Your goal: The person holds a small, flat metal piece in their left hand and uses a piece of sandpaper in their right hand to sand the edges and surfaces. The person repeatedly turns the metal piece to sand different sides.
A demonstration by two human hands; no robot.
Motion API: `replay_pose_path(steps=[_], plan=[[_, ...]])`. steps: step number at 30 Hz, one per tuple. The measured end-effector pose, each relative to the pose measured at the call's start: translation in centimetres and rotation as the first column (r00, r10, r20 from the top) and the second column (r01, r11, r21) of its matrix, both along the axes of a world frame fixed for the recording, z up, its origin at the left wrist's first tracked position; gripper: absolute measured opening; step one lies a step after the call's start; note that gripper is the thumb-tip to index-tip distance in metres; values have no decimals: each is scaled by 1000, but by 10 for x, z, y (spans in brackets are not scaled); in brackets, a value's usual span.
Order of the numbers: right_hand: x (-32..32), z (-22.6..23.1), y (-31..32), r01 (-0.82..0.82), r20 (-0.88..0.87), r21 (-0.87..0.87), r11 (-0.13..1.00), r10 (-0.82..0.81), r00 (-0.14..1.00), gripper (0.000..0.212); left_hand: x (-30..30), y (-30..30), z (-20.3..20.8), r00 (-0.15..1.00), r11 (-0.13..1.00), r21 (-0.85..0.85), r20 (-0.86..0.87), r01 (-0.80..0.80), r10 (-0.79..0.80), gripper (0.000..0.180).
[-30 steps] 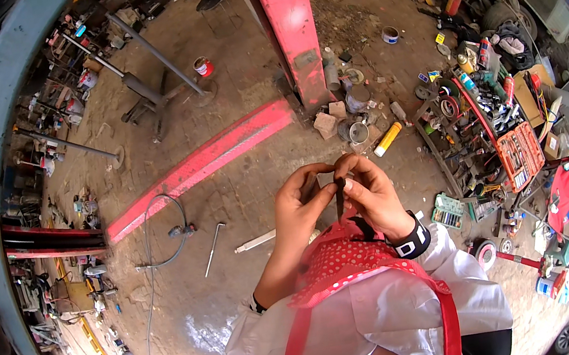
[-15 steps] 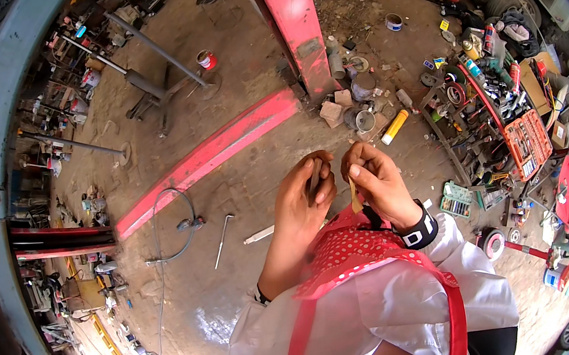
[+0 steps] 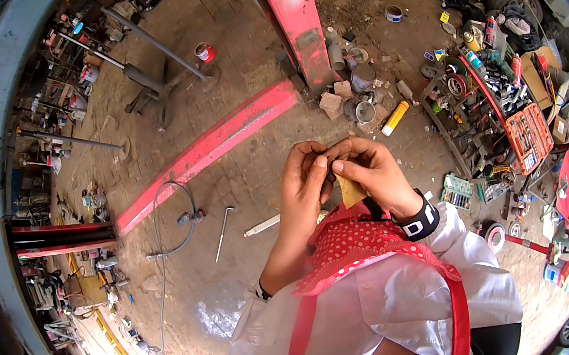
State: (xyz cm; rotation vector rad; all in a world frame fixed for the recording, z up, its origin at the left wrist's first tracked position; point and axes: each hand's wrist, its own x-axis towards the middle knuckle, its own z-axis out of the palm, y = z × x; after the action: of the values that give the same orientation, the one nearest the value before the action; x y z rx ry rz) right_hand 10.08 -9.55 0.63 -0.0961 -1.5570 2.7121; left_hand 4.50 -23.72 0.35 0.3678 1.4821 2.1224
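Cluttered workshop floor (image 3: 259,177), right fingers (image 3: 354,170) pinching tan scrap (image 3: 352,193), left fingers (image 3: 315,174) curled, grip impossible to tell

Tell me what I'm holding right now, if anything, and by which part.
A thin tan piece, pinched near its upper end by the right grip. Whether the left grip, close beside it, also holds something cannot be told.

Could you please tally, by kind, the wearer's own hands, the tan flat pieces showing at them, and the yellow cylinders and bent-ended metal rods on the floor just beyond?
Left hand plus right hand: 2
Tan flat piece: 1
Yellow cylinder: 1
Bent-ended metal rod: 1
Total: 5
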Motion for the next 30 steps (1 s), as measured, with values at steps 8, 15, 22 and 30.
replay_pose_path(steps=[8, 15, 22, 30], plan=[[1, -8, 21, 19, -22, -205, 979, -24, 999, 24, 5, -20, 24, 938, 947, 5, -137, 320, -317, 56], [1, -6, 16, -137, -86, -289, 947, 117, 989, 32, 3, -24, 20, 870, 896, -76, -216, 437, -442, 88], [0, -14, 14, -70, -36, -224, 972, 64, 997, 29, 2, -16, 20, 879, 916, -200, -270, 348, -393, 90], [4, -2, 13, -18, -39, 41, 999, 20, 999, 18, -4, -19, 18, 885, 905, -164, -202, 392, -420, 83]])
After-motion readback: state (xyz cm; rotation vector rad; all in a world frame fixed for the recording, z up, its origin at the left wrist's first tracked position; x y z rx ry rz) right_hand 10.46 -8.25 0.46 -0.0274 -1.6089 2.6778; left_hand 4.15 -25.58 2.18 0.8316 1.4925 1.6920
